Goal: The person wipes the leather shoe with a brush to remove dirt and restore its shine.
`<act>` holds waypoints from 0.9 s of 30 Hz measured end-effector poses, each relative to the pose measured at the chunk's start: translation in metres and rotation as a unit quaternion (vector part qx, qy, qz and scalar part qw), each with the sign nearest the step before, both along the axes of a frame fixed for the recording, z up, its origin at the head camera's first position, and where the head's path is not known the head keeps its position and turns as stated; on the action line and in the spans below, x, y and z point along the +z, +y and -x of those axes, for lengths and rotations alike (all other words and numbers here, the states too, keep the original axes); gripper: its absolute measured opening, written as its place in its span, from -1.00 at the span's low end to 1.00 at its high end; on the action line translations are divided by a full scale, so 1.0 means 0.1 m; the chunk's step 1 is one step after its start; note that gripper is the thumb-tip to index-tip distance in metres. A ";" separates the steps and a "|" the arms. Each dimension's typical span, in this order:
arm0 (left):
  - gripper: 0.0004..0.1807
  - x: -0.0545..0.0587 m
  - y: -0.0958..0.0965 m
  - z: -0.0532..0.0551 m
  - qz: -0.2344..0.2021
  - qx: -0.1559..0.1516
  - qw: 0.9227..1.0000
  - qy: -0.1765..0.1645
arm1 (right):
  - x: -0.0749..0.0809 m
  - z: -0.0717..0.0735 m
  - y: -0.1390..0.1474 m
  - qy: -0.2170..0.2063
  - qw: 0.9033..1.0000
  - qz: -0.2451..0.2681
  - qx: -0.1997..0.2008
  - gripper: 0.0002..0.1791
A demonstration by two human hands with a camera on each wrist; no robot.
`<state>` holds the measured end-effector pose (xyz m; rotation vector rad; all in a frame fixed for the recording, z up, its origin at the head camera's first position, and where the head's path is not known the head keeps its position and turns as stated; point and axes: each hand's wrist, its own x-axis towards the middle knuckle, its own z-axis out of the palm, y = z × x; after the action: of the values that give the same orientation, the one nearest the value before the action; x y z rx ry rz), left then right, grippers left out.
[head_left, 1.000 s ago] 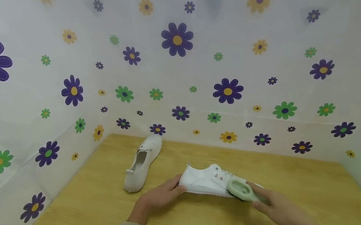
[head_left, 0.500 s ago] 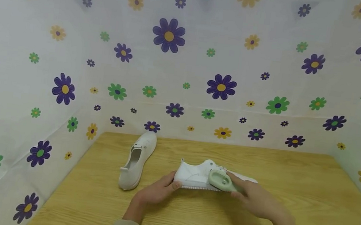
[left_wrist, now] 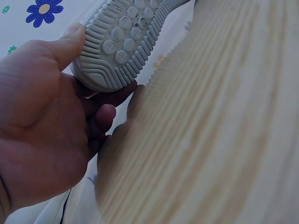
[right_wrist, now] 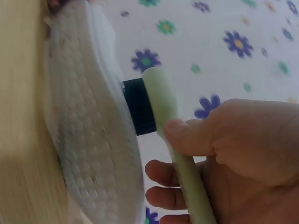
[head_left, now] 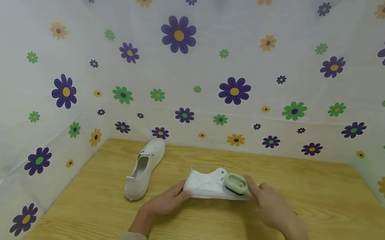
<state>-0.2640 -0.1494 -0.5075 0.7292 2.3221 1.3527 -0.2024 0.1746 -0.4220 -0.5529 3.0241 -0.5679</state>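
A white shoe (head_left: 203,183) with a ridged sole is tilted on its side, toe to the right, in the middle of the head view. My left hand (head_left: 166,201) grips its heel; in the left wrist view the thumb lies along the textured sole (left_wrist: 124,42) and the fingers curl behind. My right hand (head_left: 271,204) holds a pale green scrub brush (head_left: 236,183) by its handle. In the right wrist view the brush's dark bristles (right_wrist: 139,106) meet the shoe's upper, and the thumb presses on the handle's neck. The toe is partly hidden behind the right hand.
A second white shoe (head_left: 145,169) stands upright on the wooden table (head_left: 98,212) to the left, toe pointing back. A white sheet (head_left: 198,66) printed with flowers encloses the table at the back and both sides.
The brush in my right hand first slid left along the shoe's side, then up and slightly right over the upper. My left hand keeps its hold on the heel. The head view shifted slightly.
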 end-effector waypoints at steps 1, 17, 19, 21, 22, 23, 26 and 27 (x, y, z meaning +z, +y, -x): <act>-0.30 0.00 0.00 0.00 -0.002 -0.001 1.000 0.001 | 0.00 0.00 -0.05 0.005 1.000 -0.007 0.000 -0.43; -0.30 0.01 -0.02 0.01 0.000 -0.008 1.000 0.001 | 0.00 0.01 0.27 -0.002 1.000 -0.011 -0.014 -0.47; -0.31 0.00 -0.03 0.01 -0.001 -0.007 1.000 0.001 | 0.00 0.02 0.14 0.014 1.000 -0.015 -0.005 -0.47; -0.32 -0.01 -0.03 0.02 -0.003 -0.007 1.000 0.003 | 0.00 0.03 0.08 0.019 1.000 -0.011 0.001 -0.44; -0.32 -0.01 -0.03 0.02 -0.004 -0.009 1.000 0.006 | 0.00 0.02 0.08 0.018 1.000 -0.007 0.000 -0.43; -0.33 -0.01 -0.03 0.02 -0.005 -0.011 1.000 0.009 | 0.01 0.02 0.10 0.012 1.000 -0.001 -0.003 -0.43; -0.33 0.00 -0.02 0.02 -0.008 -0.014 1.000 0.014 | -0.01 0.00 0.31 -0.001 1.000 0.014 -0.020 -0.42; -0.32 0.00 -0.02 0.02 -0.006 -0.013 1.000 0.012 | -0.02 0.00 0.40 -0.007 0.999 0.017 -0.027 -0.43</act>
<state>-0.2656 -0.1511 -0.5076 0.7815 2.3166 1.3555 -0.2024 0.2144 -0.4241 -0.4678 3.0288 -0.6247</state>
